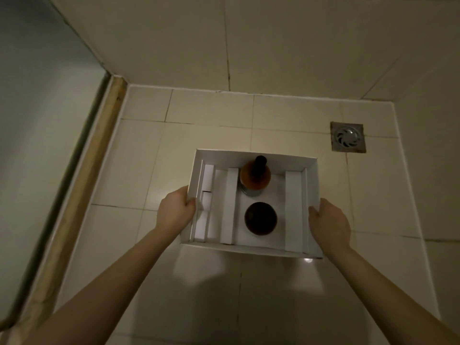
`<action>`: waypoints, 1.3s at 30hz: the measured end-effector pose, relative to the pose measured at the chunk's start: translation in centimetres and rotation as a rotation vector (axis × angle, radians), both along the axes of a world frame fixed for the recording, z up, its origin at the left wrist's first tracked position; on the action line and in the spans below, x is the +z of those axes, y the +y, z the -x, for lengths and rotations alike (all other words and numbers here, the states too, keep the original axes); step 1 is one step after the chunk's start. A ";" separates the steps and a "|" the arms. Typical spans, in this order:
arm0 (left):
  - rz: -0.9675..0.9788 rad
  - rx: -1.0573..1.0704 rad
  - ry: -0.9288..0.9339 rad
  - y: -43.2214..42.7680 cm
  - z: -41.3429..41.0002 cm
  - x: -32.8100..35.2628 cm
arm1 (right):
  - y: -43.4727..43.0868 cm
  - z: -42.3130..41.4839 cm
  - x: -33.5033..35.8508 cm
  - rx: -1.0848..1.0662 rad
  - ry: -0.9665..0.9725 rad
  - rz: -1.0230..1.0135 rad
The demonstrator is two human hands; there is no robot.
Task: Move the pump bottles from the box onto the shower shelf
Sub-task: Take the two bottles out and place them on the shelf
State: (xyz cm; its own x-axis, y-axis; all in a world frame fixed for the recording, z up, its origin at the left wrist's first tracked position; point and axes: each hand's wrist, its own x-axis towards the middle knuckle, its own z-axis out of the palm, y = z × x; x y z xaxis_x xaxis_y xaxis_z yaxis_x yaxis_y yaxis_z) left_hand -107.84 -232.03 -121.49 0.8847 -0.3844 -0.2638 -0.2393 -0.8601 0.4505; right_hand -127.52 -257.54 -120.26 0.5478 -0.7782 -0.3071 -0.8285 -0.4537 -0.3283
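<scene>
Head view: left hand (176,210) grips the left wall of the white box (249,249), thumb hooked over the rim. Right hand (328,220) clasps the right wall, fingers curled at its edge. Both bottles stand inside, between the two grips: the dark round-topped bottle (260,219) is level with the hands, and the amber bottle (255,179) with a dark pump neck stands just beyond it, by the far wall. Floor drain (347,137) lies beyond the right hand, well apart. Whether the box rests on the tiled floor (139,170) or hangs above it is unclear.

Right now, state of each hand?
Left hand: grips the left wall of the box.
Right hand: grips the box's right wall.
</scene>
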 end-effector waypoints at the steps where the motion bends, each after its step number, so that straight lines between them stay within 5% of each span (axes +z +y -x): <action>1: 0.000 0.004 -0.006 0.0 0.1 -0.2 | 0.0 0.1 -0.1 -0.003 -0.007 -0.004; 6: -0.032 0.014 -0.028 -0.4 0.6 0.1 | 0.2 0.3 1.0 -0.029 -0.104 -0.059; 9: -0.024 -0.052 -0.337 -1.0 1.5 1.1 | 1.1 0.7 2.9 0.288 -0.353 0.245; 11: 0.115 -0.145 -0.411 -2.5 2.0 1.6 | 2.1 0.5 3.5 0.505 -0.392 0.114; 13: 0.190 -0.224 -0.260 -4.7 2.2 1.7 | 3.0 -0.3 3.5 0.571 -0.323 -0.167; 17: 0.114 -0.364 -0.022 -8.5 0.8 1.3 | 3.5 -1.9 1.8 0.714 -0.139 -0.203; 25: 0.215 -0.447 0.069 -11.9 0.5 1.0 | 3.7 -2.9 -0.2 0.662 -0.179 -0.339; 39: 0.288 -0.493 0.088 -10.6 0.1 -0.2 | 2.4 -1.3 -1.5 0.639 -0.188 -0.246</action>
State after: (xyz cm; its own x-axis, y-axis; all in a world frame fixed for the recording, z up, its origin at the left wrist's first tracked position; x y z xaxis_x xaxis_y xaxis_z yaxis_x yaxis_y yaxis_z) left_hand -107.91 -242.59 -121.64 0.5622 -0.8130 -0.1518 -0.5318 -0.4959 0.6865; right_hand -126.20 -255.18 -121.76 0.9348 -0.2073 -0.2885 -0.3447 -0.7263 -0.5947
